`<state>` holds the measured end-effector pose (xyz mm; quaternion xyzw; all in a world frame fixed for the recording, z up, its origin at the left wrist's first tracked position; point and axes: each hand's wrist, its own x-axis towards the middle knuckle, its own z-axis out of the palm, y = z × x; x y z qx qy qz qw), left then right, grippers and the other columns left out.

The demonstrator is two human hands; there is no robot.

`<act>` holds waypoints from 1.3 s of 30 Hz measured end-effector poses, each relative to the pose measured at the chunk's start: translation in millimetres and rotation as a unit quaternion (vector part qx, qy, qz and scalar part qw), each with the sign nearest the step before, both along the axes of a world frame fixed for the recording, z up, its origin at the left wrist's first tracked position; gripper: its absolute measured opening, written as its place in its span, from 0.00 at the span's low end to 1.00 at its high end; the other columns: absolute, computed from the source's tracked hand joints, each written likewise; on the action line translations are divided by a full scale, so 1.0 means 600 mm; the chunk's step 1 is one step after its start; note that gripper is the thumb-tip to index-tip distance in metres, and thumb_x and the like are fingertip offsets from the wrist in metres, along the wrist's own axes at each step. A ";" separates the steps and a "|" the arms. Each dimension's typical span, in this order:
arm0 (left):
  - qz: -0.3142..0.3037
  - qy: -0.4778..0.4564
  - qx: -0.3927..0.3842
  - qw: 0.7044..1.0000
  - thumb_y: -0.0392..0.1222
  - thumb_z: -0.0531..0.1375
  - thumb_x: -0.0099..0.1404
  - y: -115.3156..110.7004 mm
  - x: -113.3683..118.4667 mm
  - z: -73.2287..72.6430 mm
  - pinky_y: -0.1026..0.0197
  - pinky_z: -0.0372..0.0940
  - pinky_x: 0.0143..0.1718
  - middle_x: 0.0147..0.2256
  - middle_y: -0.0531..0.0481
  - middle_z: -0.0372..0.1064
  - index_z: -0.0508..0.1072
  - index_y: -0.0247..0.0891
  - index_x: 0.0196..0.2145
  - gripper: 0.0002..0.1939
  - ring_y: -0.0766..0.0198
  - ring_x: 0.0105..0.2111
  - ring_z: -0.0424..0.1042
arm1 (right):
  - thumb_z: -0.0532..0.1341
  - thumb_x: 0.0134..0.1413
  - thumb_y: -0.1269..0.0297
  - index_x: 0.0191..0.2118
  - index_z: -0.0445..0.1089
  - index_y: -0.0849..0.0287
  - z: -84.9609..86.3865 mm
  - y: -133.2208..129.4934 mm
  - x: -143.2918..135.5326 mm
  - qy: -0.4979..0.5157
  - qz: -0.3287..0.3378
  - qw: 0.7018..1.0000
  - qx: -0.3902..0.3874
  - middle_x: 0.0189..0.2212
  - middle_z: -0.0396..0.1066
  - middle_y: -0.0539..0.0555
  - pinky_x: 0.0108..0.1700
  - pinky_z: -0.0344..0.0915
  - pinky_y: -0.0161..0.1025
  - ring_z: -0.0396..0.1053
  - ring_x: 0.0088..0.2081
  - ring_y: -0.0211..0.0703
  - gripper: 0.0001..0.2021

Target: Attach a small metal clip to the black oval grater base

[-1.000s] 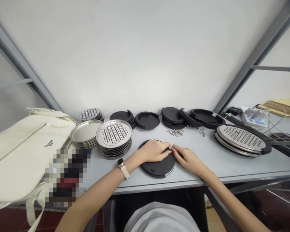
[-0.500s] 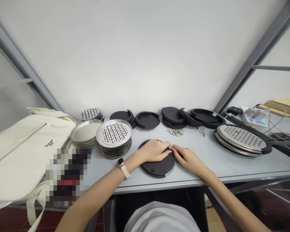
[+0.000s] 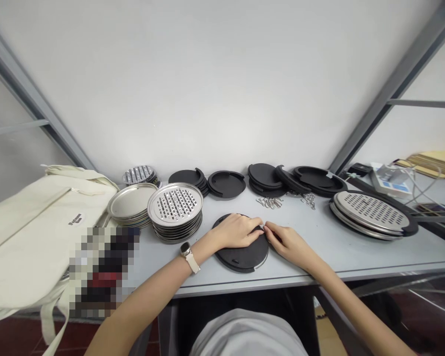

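Note:
A round black plastic disc with a thin silvery edge at its lower right lies flat near the table's front. My left hand, wearing a watch on the wrist, rests across it, fingers curled and closed at its right rim. At that same rim my right hand is closed in a pinch. A tiny bright piece shows between the fingertips, too small to name. Left of the disc stands a stack of round metal grater plates. Several small bent-wire clips lie behind my hands.
Along the wall sit black round holders and a black stack. Plain metal discs are piled at left, near a cream bag. Oval graters lie at right, before a white-and-blue device with cables.
Both hands keep almost the same place at the disc's rim; only slight fingertip movement shows.

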<state>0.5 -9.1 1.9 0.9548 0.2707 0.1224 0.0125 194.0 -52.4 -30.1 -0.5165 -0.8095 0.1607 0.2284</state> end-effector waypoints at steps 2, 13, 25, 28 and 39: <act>0.000 0.000 -0.002 1.000 0.46 0.48 0.69 0.000 0.000 0.000 0.61 0.61 0.30 0.30 0.48 0.72 0.66 0.37 0.40 0.12 0.59 0.30 0.73 | 0.44 0.64 0.60 0.28 0.56 0.55 0.000 0.000 0.000 0.001 0.000 1.000 0.002 0.20 0.62 0.48 0.27 0.53 0.35 0.60 0.20 0.39 0.13; 0.000 0.004 0.011 1.000 0.46 0.48 0.69 -0.001 0.000 0.001 0.62 0.59 0.28 0.28 0.50 0.71 0.65 0.38 0.39 0.11 0.59 0.29 0.73 | 0.44 0.65 0.60 0.28 0.56 0.55 -0.001 0.000 0.001 0.005 -0.001 1.000 0.002 0.19 0.62 0.48 0.27 0.53 0.34 0.60 0.21 0.39 0.14; 0.002 0.005 -0.003 1.000 0.46 0.48 0.69 -0.003 0.000 0.005 0.62 0.60 0.29 0.27 0.50 0.71 0.65 0.38 0.39 0.11 0.59 0.29 0.73 | 0.44 0.65 0.60 0.28 0.57 0.54 0.000 0.002 0.000 0.002 -0.002 1.000 0.003 0.19 0.61 0.47 0.26 0.53 0.34 0.60 0.20 0.39 0.14; 0.004 0.007 -0.008 1.000 0.46 0.48 0.69 -0.003 0.000 0.006 0.62 0.60 0.29 0.28 0.49 0.71 0.65 0.38 0.39 0.11 0.59 0.29 0.73 | 0.44 0.64 0.60 0.28 0.58 0.55 0.001 0.001 0.000 0.004 -0.001 1.000 0.006 0.19 0.63 0.48 0.26 0.53 0.34 0.61 0.20 0.39 0.14; 0.003 0.009 -0.004 1.000 0.46 0.48 0.69 -0.003 0.000 0.007 0.62 0.60 0.29 0.28 0.49 0.71 0.65 0.38 0.39 0.11 0.59 0.29 0.73 | 0.44 0.64 0.60 0.28 0.59 0.55 0.003 0.000 -0.001 0.008 -0.002 1.000 0.012 0.20 0.65 0.49 0.26 0.54 0.34 0.62 0.20 0.39 0.15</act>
